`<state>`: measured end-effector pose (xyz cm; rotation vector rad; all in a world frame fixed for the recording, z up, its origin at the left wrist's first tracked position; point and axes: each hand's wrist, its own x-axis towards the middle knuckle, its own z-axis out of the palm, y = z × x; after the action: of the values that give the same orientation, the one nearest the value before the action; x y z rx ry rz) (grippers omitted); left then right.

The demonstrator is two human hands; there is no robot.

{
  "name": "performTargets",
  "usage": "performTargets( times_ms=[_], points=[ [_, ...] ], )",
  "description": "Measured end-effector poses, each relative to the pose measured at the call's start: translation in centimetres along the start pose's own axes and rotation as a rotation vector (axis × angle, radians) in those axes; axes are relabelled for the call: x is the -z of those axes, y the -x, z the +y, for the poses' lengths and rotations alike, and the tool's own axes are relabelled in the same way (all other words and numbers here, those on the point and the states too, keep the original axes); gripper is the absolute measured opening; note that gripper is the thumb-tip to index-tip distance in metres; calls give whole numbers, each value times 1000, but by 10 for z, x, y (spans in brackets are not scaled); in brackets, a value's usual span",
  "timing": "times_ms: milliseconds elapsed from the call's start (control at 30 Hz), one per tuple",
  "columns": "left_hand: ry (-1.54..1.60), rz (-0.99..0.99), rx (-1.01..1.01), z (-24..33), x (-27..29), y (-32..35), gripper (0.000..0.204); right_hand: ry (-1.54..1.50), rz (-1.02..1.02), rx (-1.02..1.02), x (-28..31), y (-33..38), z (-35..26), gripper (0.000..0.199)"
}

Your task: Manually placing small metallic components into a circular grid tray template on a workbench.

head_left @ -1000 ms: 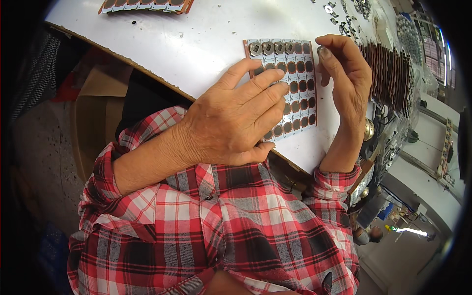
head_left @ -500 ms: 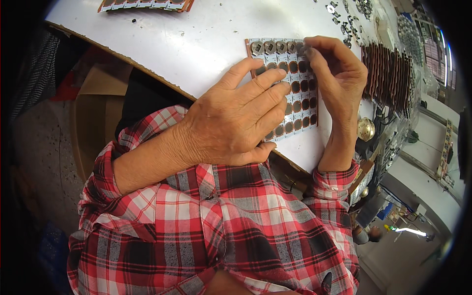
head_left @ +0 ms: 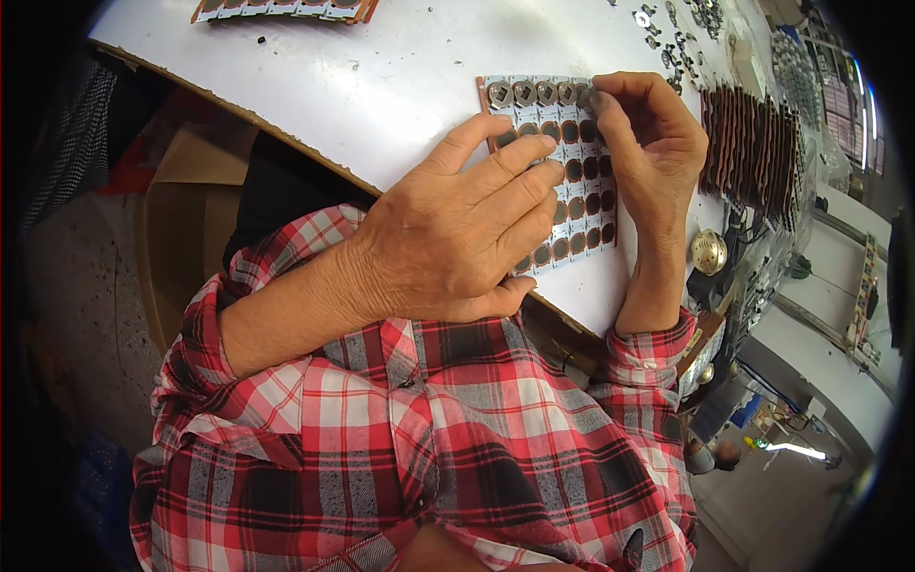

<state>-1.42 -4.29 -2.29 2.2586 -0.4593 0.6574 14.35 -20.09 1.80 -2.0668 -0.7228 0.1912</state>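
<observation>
One metal part (head_left: 586,97), pinched in the right grip (head_left: 660,148), overlaps a corner of the panel (head_left: 575,151).

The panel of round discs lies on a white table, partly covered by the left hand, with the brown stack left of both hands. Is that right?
Not quite: the head view shows the brown stack to the right of the left hand and the right hand. The panel lies on the white table, partly covered by the left hand.

Workshop, white workbench (head_left: 429,62), stacked boards (head_left: 748,148), metal parts (head_left: 706,16)
</observation>
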Motion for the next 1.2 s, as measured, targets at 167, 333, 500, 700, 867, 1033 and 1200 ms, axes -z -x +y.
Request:
performTargets(
  times_ms=[167,333,500,700,867,1033,1200],
  points=[
    [6,3,3,0,0,0,45,41,14,-40,-2,-1,-5,14],
    [4,4,-2,0,1,-1,45,41,-29,-17,0,-1,-1,11],
    [-18,12,-4,1,-1,-2,46,-3,-91,-6,6,-3,-2,11],
    [-21,-33,-16,1,3,-2,57,-71,-194,17,11,-7,7,11],
    [-14,-22,-3,0,5,-3,57,-8,20,47,15,-4,16,19],
    [-26,-1,-25,1,5,-2,58,556,333,138,54,-19,48,18],
    [-30,-9,-15,-1,2,-1,60,83,198,-52,64,-18,55,17]
  ],
)
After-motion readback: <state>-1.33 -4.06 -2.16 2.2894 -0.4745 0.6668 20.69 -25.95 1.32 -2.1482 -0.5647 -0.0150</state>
